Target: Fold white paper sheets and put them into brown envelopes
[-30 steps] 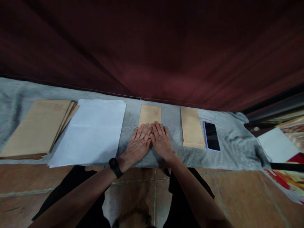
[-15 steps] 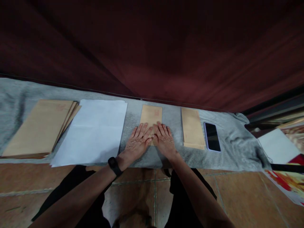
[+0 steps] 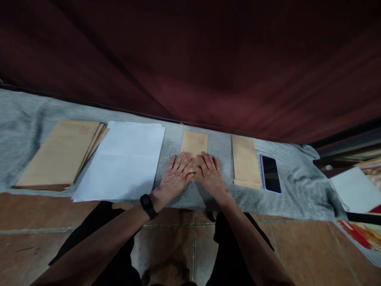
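- We noted a phone (image 3: 270, 174), screen dark, edge pale purple, flat on grey cloth (image 3: 300, 188).
- Beyond, we saw dark red fabric (image 3: 190, 59), creased.
- Below, we recorded brown floor tiles (image 3: 303, 246).
- Far right, we logged a white sheet (image 3: 355, 188) near a red-and-yellow print (image 3: 368, 236).

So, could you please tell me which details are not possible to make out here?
All in the head view:
Middle brown envelope: near part partly covered by left hand and right hand.
Its red print: too small to read.
White paper stack: sheet count, because upper ones cover lower.
Colourful printed item: cut off by the right edge.
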Tool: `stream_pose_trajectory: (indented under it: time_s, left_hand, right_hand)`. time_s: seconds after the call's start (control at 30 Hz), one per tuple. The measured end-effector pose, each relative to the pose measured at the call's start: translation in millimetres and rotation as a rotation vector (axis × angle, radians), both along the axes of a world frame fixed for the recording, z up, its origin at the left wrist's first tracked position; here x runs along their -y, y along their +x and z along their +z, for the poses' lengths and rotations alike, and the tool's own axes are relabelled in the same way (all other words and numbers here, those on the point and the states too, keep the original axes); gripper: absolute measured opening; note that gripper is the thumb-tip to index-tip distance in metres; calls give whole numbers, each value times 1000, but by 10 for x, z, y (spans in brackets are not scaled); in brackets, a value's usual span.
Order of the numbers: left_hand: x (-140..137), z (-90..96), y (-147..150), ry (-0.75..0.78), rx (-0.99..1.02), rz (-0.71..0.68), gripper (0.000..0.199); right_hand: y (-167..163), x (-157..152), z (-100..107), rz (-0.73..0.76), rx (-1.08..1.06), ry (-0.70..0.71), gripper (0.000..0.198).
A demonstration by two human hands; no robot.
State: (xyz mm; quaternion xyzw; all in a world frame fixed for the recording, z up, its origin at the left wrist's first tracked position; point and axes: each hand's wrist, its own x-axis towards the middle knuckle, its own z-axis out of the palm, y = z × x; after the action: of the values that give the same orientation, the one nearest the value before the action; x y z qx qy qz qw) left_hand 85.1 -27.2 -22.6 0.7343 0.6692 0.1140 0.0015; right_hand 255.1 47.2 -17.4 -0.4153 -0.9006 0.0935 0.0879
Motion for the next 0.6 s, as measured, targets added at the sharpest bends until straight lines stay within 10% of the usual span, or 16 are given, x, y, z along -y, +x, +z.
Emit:
stream_pose_trajectory:
  time_s: [0.6]
  left_hand:
    - [5,-44,-113,-16,33,33,56]
  right_hand:
    - [-119,-3,-71,-4,9,43,57]
